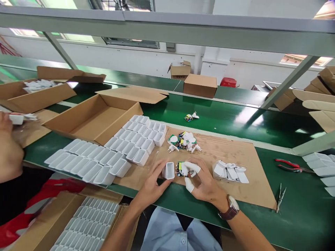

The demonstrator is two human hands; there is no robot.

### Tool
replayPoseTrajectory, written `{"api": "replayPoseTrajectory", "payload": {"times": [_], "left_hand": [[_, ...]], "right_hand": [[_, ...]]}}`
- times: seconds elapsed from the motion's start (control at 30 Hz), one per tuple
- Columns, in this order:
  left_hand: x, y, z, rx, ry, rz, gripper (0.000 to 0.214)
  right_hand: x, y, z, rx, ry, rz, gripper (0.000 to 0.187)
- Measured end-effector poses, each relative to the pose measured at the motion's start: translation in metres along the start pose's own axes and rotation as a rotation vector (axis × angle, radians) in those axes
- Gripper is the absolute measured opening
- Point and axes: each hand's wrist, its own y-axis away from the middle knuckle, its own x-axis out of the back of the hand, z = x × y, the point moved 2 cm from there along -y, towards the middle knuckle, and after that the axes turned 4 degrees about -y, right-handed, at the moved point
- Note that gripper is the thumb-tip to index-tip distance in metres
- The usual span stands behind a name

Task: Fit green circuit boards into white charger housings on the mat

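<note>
The left hand [153,184] pinches a white shell [169,170], the right hand [202,181] clamps a circuit board [180,168] (small pile [230,171] seemingly done, many empty shells [104,157] waiting).

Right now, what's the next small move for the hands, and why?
Probably ease the circuit board in the right hand into the white shell held by the left hand: the shell's open mouth shows, and the two parts sit side by side.

Place: electronics assembly factory line
Evidence: green conveyor belt [222,118], white charger housings [110,153], circuit boards [180,140], cardboard cartons [200,85]
</note>
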Motion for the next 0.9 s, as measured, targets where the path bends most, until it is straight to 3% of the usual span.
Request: {"api": "replayPoseTrajectory", "payload": {"times": [0.1, 0.23, 0.9], "left_hand": [[-0.0055, -0.0021, -0.0006, -0.127, -0.034, 0.021, 0.062], [-0.0107, -0.0024, -0.0011, -0.231, -0.067, 0.040, 0.069], [-0.0069, -0.0040, 0.0053, -0.245, -0.026, 0.009, 0.071]], "right_hand": [[0.0000, -0.0019, -0.0060, 0.098, 0.029, 0.007, 0.064], [-0.0011, -0.0030, -0.0089, 0.122, 0.062, -0.022, 0.066], [-0.0051, 0.0004, -0.0038, 0.079, 0.069, -0.114, 0.072]]}}
